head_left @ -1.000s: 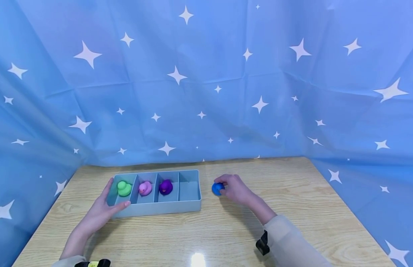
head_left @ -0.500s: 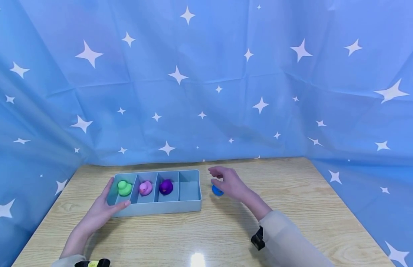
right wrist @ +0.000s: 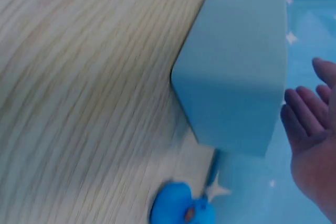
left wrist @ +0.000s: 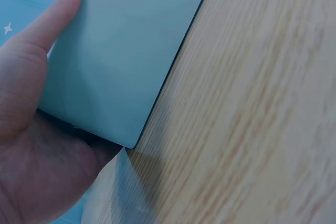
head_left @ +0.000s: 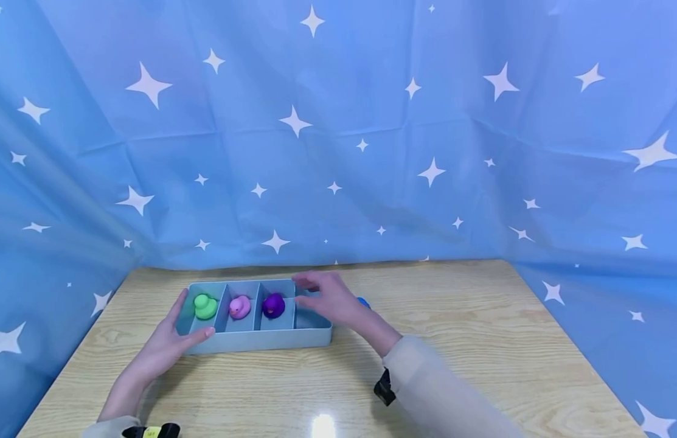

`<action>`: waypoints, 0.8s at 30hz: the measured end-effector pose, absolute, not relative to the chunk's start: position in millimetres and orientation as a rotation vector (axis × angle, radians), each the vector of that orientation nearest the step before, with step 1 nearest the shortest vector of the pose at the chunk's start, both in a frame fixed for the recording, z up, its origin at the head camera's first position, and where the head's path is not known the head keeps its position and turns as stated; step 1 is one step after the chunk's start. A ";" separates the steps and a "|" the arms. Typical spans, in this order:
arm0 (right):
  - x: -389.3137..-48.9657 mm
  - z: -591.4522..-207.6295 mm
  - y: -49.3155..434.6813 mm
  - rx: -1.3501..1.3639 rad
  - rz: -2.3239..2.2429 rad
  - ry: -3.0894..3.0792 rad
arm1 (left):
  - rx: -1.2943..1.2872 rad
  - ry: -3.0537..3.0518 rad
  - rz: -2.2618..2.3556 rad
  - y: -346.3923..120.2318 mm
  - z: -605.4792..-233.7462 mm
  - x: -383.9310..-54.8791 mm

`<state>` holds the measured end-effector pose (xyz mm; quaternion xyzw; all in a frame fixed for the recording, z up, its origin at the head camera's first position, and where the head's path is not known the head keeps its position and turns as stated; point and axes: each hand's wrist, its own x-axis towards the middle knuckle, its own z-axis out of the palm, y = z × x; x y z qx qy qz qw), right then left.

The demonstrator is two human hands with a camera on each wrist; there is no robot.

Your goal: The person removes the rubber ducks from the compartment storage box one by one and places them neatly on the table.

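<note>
Left hand (head_left: 164,344) grips the pale-blue, four-compartment plastic-looking tray (head_left: 261,340) at nine o'clock; right hand (head_left: 329,297), fingers loosely extended and holding nothing, hovers over its three o'clock compartment. The tray seems light and stiff, best held by its end walls. Green (head_left: 205,306), pink (head_left: 240,308) and purple toy ducks (head_left: 274,305) sit inside. Beyond three o'clock, a glossy blue toy duck (right wrist: 171,203) rests on the tabletop (head_left: 469,316), probably soft and light: pinch its rounded body.

My head camera looks forward and down over the worktop (head_left: 250,389); both wrist cameras share its tray (head_left: 261,341), close up.
</note>
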<state>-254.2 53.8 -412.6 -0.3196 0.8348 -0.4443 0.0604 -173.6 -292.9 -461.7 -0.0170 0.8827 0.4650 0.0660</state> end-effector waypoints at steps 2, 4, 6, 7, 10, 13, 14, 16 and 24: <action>-253.2 -413.5 45.9 -0.959 -1.333 2.506 | -0.054 2.664 1.400 -292.2 -461.6 -173.9; -252.7 -414.1 38.9 -0.953 -1.315 2.503 | -0.060 2.662 1.395 -291.7 -461.4 -174.4; -252.4 -414.4 32.7 -0.942 -1.285 2.515 | -0.068 2.659 1.392 -291.4 -461.3 -174.4; -252.5 -414.7 29.7 -0.937 -1.266 2.523 | -0.070 2.658 1.390 -291.4 -461.3 -174.4; -253.0 -415.7 22.4 -0.941 -1.209 2.545 | -0.072 2.660 1.388 -291.3 -461.1 -174.0; -254.6 -417.9 16.9 -0.965 -1.161 2.560 | -0.072 2.660 1.392 -291.2 -460.6 -173.4; -255.4 -419.0 15.5 -0.976 -1.142 2.567 | -0.073 2.657 1.393 -291.2 -460.3 -173.6; -256.6 -420.2 13.1 -0.988 -1.117 2.576 | -0.072 2.656 1.396 -291.3 -459.8 -173.6; -263.5 -420.3 8.6 -0.975 -1.014 2.609 | -0.070 2.660 1.403 -291.1 -460.7 -174.6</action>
